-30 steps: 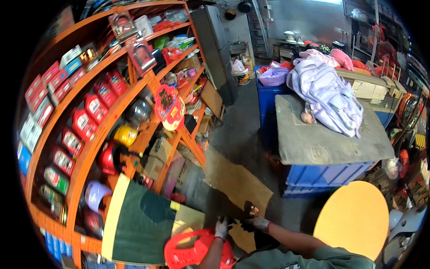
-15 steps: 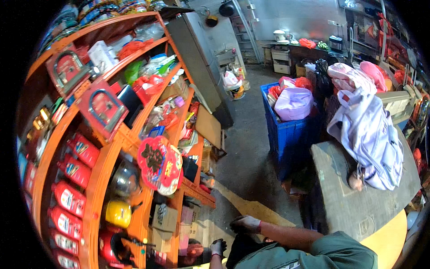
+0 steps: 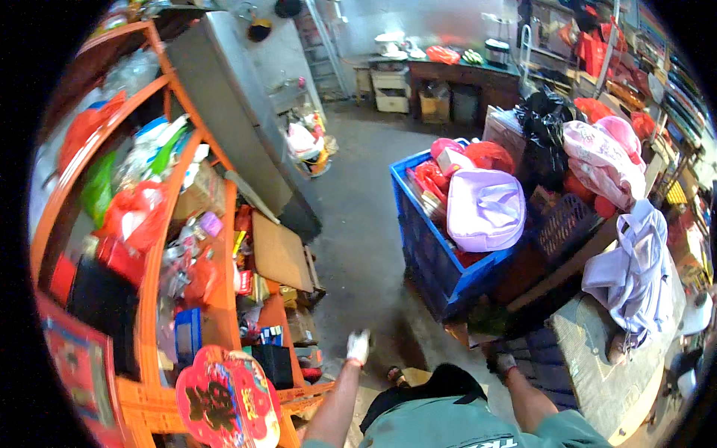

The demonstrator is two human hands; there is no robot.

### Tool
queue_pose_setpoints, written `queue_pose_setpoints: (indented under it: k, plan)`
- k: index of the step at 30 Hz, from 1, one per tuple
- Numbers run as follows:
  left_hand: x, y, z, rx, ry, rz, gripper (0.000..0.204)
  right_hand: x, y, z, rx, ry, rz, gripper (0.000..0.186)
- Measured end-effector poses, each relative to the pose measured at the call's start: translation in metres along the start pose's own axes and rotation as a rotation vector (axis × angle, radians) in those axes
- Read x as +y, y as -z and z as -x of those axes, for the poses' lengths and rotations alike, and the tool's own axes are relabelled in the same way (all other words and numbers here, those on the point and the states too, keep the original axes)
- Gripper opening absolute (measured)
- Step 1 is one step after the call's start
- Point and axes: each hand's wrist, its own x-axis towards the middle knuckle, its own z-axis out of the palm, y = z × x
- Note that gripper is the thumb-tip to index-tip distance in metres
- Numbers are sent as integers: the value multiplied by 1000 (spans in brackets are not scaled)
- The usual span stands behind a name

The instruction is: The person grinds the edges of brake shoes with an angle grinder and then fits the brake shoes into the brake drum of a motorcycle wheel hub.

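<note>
Grey floor (image 3: 347, 194), orange shelves (image 3: 152, 287), gloved left hand (image 3: 358, 346), right hand (image 3: 500, 361) seemingly gloved

I find the room unevenly lit, with a pale glare across the back wall (image 3: 448, 33). My left hand (image 3: 358, 346) reads bright, nearly washed out; my right hand (image 3: 502, 362) sits in dimness, its outline hard to make out. A soft-edged shadow darkens the floor (image 3: 351, 187) between them. I note black, fisheye-cut corners, orange shelving (image 3: 150, 321) bowed toward the left rim, and softened detail on the red package (image 3: 81, 362) at lower left.
</note>
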Motion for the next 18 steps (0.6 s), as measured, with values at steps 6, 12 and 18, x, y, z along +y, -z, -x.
queue_pose_setpoints:
  k: [6,12,18]
  plan:
    - [152,-78,-150,42,-142,34,33,17,35,43,13,-104,-213,31]
    - [251,-147,-151,-256,-36,380,32,30,42,-10,-239,266,-46,26]
    - [318,-177,-150,-306,49,195,40,-33,-2,-85,-85,212,61,18]
